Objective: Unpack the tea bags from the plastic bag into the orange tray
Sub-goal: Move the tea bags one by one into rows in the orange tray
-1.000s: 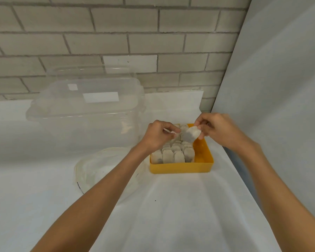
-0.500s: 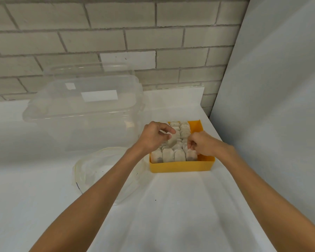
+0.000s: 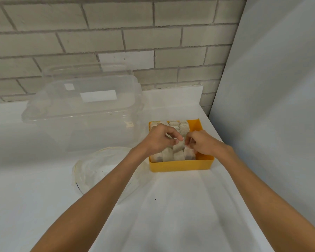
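An orange tray (image 3: 182, 165) sits on the white table, packed with several pale tea bags (image 3: 178, 155) standing in rows. Both hands hover over the tray's middle. My left hand (image 3: 160, 140) has its fingers curled, thumb and forefinger meeting over the bags. My right hand (image 3: 202, 144) pinches a tea bag down into the right-hand row. The clear plastic bag (image 3: 102, 170) lies flattened to the tray's left, partly under my left forearm.
A large clear plastic tub (image 3: 84, 110) with a lid stands behind the bag at the left. A grey panel (image 3: 271, 106) rises just right of the tray. A brick wall (image 3: 116, 37) closes the back.
My right hand came down from above the tray's right rim with the tea bag and now sits low among the rows. My left hand stayed over the tray.
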Demonstrator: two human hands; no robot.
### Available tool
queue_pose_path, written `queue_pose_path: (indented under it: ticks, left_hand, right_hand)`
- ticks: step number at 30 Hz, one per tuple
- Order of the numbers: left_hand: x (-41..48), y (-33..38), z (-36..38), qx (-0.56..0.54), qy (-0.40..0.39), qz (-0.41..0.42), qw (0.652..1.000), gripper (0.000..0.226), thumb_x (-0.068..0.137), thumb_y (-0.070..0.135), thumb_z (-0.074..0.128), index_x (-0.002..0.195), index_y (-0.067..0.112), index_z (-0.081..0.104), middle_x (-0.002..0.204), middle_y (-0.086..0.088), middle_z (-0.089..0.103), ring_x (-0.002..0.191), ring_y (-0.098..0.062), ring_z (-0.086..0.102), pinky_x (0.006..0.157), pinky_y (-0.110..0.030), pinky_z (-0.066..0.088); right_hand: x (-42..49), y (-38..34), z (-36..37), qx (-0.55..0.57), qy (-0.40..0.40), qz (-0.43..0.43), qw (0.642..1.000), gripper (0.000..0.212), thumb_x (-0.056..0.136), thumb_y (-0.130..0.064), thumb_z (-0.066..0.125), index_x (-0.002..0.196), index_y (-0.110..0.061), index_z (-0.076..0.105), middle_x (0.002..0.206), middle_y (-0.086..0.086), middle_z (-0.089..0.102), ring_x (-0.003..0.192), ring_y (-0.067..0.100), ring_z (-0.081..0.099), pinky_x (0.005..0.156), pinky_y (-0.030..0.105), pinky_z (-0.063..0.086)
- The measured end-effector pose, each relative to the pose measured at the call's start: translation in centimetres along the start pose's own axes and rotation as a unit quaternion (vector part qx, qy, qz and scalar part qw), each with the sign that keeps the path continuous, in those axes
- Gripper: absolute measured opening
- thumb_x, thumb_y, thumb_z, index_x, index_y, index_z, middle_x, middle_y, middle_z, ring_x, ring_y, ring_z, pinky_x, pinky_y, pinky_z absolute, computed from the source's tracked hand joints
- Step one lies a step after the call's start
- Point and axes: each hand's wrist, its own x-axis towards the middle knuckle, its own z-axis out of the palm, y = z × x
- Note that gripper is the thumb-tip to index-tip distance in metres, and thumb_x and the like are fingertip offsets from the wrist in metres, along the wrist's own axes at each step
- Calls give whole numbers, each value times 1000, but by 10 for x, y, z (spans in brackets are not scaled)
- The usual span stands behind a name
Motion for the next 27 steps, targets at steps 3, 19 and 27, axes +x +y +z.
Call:
queue_pose_path:
  ticks: [3, 19, 27]
  left_hand:
    - [3, 6, 6, 5, -25, 16, 1000, 13, 83, 2, 71, 88, 13, 76, 91, -3, 73, 85, -9, 65, 85, -26, 54]
    - [20, 6, 46, -19, -102, -48, 993, 19, 81, -10, 62, 93, 1, 72, 82, -7, 55, 57, -6, 52, 57, -21, 49]
    - [26, -8, 61, 157, -109, -18, 981, 26, 76, -10, 63, 89, 11, 71, 75, 3, 53, 60, -2, 45, 49, -6, 35]
  right_hand:
    - [-4, -1, -5, 12, 9, -1, 1000, 24, 88, 6, 45, 88, -15, 57, 74, -3, 56, 71, 15, 59, 64, 24, 48]
    - [-24, 16, -30, 73, 95, 19, 993, 20, 91, 3, 51, 92, -11, 66, 67, -3, 64, 60, 12, 66, 58, 11, 47]
    - [-28, 21, -23, 77, 88, 24, 993, 20, 92, 0, 52, 92, -15, 65, 87, 8, 68, 55, 3, 63, 60, 13, 49]
